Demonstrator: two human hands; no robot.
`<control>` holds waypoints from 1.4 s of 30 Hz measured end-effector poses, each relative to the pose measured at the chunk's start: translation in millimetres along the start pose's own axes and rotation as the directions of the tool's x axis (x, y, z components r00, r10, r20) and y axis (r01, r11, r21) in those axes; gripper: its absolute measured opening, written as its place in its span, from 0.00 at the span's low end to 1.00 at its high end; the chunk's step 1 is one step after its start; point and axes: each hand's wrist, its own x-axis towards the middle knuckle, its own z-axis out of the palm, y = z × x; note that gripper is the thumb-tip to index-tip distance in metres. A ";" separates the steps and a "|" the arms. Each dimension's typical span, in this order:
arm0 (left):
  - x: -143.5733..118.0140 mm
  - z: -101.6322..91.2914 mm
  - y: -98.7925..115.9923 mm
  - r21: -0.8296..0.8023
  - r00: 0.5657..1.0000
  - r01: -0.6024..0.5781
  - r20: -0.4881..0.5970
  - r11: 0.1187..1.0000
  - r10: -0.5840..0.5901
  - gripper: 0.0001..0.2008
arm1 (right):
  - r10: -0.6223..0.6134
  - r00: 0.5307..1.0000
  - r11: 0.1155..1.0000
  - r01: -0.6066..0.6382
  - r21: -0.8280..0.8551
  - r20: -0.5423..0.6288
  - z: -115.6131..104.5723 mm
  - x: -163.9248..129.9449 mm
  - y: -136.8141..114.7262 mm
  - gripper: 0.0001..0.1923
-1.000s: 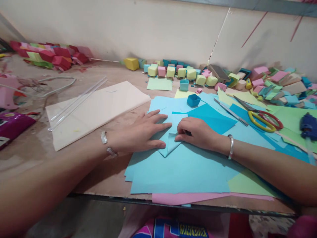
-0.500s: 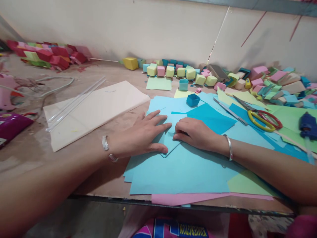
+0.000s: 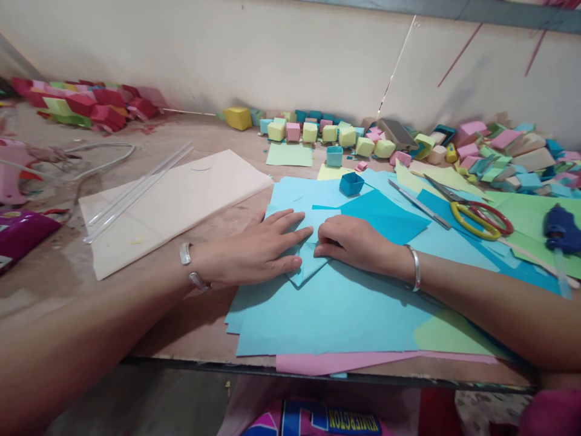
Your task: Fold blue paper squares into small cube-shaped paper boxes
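Observation:
A small folded piece of light blue paper lies on larger light blue sheets, one pointed corner facing me. My left hand rests palm down with fingers spread over its left side, hiding part of it. On the opposite side, my right hand is curled, with thumb and fingertips closed at the paper's right edge. Just beyond are a darker blue sheet and a small open blue paper box.
Scissors, a craft knife and a blue glue gun lie to the right. A cream sheet bearing clear plastic strips is at left. Many small paper boxes line the wall.
My left thumb has slid slightly back from the folded paper's near corner, baring more of it. My right hand stays almost in place; the view has shifted a little.

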 end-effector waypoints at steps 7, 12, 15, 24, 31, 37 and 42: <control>8.4 16.5 9.2 -0.069 0.969 0.122 -0.207 0.990 -0.134 0.21 | -0.009 1.000 1.000 0.009 0.002 0.006 -2.0 0.2 -0.6 0.09; 11.1 22.1 13.2 -0.095 0.942 0.178 -0.269 0.979 -0.198 0.22 | 0.001 1.000 1.000 -0.001 0.003 0.018 -1.9 0.2 0.0 0.09; 11.4 19.6 14.1 -0.120 0.936 0.198 -0.272 0.973 -0.224 0.23 | 0.004 1.000 1.000 -0.004 -0.011 0.017 -2.2 0.3 -1.1 0.09; 8.8 6.9 13.3 -0.116 0.967 0.187 -0.154 0.975 -0.204 0.29 | -0.030 0.999 0.999 0.029 -0.032 -0.043 1.9 -1.3 -1.3 0.07; 7.8 7.1 11.1 -0.098 0.972 0.178 -0.138 0.979 -0.191 0.30 | -0.117 0.985 0.983 0.097 -0.158 -0.124 6.9 -0.1 8.2 0.09; 7.0 5.1 12.3 -0.079 0.975 0.167 -0.133 0.983 -0.177 0.28 | -0.297 0.948 0.845 0.205 -0.494 -0.114 4.5 -5.4 -0.1 0.11; 7.1 5.3 11.5 -0.078 0.975 0.168 -0.135 0.983 -0.178 0.29 | -0.312 0.941 0.783 0.179 -0.595 -0.128 3.4 -7.7 -6.4 0.12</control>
